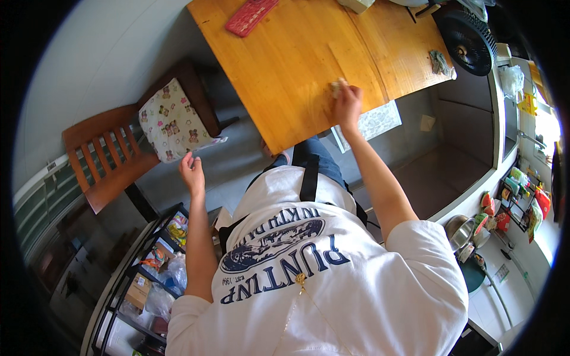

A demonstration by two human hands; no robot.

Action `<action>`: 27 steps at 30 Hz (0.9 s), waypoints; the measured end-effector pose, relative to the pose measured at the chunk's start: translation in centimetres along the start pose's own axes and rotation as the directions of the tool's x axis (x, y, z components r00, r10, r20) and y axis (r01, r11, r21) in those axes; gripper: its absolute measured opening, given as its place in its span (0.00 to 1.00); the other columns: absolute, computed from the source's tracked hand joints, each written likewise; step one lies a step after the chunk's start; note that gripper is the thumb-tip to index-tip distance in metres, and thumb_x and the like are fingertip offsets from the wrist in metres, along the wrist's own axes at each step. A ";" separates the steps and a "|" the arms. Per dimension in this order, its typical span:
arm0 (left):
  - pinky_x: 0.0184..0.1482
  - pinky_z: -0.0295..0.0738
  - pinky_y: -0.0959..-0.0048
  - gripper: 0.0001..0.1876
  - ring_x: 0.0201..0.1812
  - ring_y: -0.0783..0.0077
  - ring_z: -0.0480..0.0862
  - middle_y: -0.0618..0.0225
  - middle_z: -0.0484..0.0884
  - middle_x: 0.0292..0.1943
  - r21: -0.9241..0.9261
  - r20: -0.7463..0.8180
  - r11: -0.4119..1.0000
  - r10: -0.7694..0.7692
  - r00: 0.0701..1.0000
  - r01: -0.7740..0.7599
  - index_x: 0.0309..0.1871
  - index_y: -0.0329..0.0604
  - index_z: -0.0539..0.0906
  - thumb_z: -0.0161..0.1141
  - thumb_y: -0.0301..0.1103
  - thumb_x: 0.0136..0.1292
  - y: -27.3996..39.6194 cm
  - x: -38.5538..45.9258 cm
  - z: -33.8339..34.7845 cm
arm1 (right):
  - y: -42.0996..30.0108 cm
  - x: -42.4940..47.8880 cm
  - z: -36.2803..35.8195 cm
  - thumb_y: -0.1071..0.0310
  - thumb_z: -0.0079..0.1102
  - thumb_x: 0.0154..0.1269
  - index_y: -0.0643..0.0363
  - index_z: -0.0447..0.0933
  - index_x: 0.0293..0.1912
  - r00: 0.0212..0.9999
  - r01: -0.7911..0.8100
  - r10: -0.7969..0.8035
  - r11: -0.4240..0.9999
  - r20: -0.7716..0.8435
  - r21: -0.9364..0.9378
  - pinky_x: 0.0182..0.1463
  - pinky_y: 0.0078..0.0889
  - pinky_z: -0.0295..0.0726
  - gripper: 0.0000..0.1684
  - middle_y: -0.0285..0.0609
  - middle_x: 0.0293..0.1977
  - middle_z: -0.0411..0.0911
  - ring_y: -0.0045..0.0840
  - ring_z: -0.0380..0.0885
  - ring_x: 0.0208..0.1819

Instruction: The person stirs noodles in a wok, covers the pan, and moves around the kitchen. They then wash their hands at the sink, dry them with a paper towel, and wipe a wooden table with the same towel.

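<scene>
My right hand (348, 106) presses a small, pale crumpled tissue or cloth (335, 88) against the top of the wooden table (285, 84), near its front edge. Most of the wad is covered by my fingers. Off to the left, my left hand (192, 174) hangs in the air with its fingers loosely apart and nothing in them. It is just in front of a chair's seat cover (171, 120), a white fabric printed with small cartoon figures. I cannot tell whether the fingertips touch that cover.
A red patterned case (251, 17) lies at the table's far left. On the right sit a crumpled grey cloth (439, 63) and a black fan (465, 44). The wooden chair (111, 151) stands left; a loaded black shelf (133, 285) is beside me. Kitchen goods line the right wall.
</scene>
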State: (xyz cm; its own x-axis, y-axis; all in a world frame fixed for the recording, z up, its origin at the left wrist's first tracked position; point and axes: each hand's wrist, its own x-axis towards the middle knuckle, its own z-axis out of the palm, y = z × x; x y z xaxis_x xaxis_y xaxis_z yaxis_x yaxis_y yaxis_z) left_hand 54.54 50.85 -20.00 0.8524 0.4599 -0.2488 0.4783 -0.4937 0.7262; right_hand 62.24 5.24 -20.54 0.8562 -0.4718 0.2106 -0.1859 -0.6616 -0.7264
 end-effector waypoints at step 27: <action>0.54 0.71 0.73 0.14 0.51 0.67 0.77 0.59 0.67 0.54 -0.072 0.244 0.994 -0.062 0.968 0.082 0.49 0.38 0.77 0.58 0.28 0.60 -7.2 -2.8 -3.9 | -7.1 -12.6 8.9 0.75 0.51 0.50 0.60 0.73 0.49 0.796 0.504 -0.422 0.859 0.434 -0.090 0.53 0.38 0.72 0.23 0.49 0.46 0.70 0.43 0.68 0.48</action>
State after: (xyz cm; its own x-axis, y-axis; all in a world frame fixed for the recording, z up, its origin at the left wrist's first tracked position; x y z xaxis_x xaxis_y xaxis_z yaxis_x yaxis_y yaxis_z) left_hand 47.84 56.04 -22.02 0.8468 0.2958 -0.4421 0.5301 -0.4003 0.7475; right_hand 57.08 21.08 -23.81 0.9692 0.1564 0.1903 0.2286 -0.8584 -0.4591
